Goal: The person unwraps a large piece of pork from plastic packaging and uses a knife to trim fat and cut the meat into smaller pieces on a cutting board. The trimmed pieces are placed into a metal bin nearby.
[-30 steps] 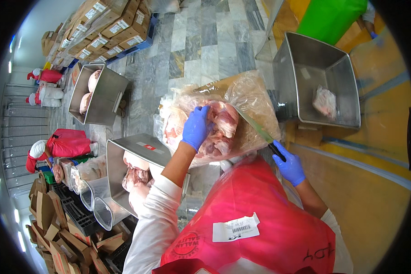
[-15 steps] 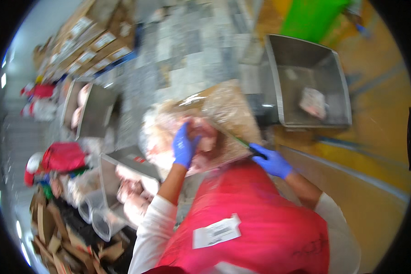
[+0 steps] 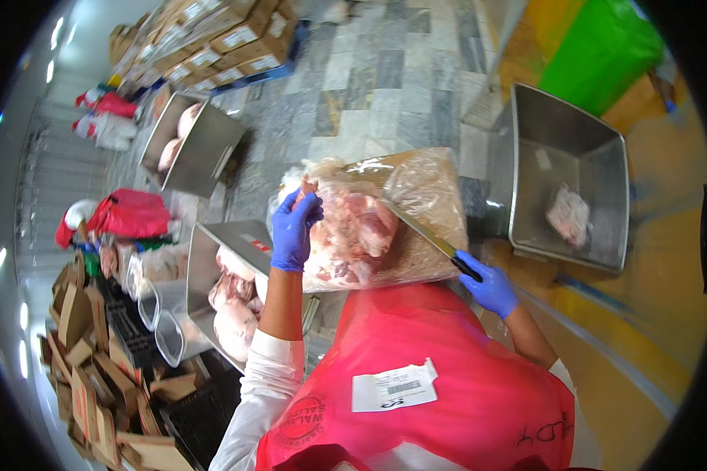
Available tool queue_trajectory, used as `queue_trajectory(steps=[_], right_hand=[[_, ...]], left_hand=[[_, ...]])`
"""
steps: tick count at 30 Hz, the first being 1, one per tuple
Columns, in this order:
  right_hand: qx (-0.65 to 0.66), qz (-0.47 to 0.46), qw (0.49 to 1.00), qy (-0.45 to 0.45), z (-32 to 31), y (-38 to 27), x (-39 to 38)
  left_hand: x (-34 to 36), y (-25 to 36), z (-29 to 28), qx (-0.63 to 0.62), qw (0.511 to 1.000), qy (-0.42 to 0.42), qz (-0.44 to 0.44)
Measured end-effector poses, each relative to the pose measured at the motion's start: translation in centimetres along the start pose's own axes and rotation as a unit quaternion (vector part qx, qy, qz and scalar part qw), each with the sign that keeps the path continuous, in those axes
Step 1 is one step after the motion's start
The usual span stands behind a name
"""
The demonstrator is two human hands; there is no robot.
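A large piece of raw meat [image 3: 353, 228], pink with pale fat, lies on a cardboard box [image 3: 428, 192] covered in clear plastic, right in front of me. My left hand [image 3: 296, 228], in a blue glove, is closed on a small reddish piece of meat [image 3: 308, 187] at the big piece's upper left edge. Whether that bit is cut free I cannot tell. In my blue-gloved right hand [image 3: 487, 284] is a knife [image 3: 436, 238] by its black handle. Its long blade points up and left, the tip close to the meat's right side.
A metal bin [image 3: 526, 228] on the right holds a wrapped piece. Metal bins with meat [image 3: 236, 314] stand at left, beside clear tubs [image 3: 177, 337] and flattened cardboard [image 3: 94, 385]. Stacked boxes [image 3: 236, 47] are farther off. People in red aprons [image 3: 137, 213] work at left.
My left hand has shifted from the middle of the meat to its upper left edge, now gripping a small piece. The knife stays in my right hand. The whole view has shifted.
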State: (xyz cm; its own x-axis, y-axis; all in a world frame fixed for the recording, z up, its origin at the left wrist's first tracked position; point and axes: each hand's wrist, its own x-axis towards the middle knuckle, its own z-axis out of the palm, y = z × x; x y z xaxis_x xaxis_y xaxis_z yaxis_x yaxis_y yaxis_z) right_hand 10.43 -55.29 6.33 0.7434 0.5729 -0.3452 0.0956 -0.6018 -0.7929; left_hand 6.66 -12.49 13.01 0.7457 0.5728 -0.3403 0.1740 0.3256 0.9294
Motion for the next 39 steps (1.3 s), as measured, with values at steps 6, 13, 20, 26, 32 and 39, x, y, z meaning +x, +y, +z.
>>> queue_trajectory(steps=[6,13,20,26,32,39], right_hand=[[0.022,-0.086,0.996,0.020,0.3,0.7,1.0],[0.038,-0.056,0.997,-0.026,-0.2,1.7,1.7],[-0.021,-0.069,0.997,0.005,-0.3,0.9,1.1],[-0.076,-0.030,0.994,0.069,0.3,-4.4,-1.6],[-0.060,0.023,0.990,0.127,2.9,-8.6,-5.4],[-0.179,0.008,0.972,0.150,3.9,-15.0,-9.4]], left_hand=[[-4.0,0.1,-7.7,-0.013,0.992,0.109,0.069],[-13.8,-11.3,-15.0,-0.162,0.947,0.272,-0.061],[-16.4,-12.4,-29.8,-0.094,0.932,0.336,0.098],[-12.6,-10.4,-38.2,0.372,0.833,0.399,0.093],[0.4,-3.5,-10.4,0.495,0.787,0.028,0.367],[4.9,-6.4,-6.9,0.571,0.735,-0.097,0.352]])
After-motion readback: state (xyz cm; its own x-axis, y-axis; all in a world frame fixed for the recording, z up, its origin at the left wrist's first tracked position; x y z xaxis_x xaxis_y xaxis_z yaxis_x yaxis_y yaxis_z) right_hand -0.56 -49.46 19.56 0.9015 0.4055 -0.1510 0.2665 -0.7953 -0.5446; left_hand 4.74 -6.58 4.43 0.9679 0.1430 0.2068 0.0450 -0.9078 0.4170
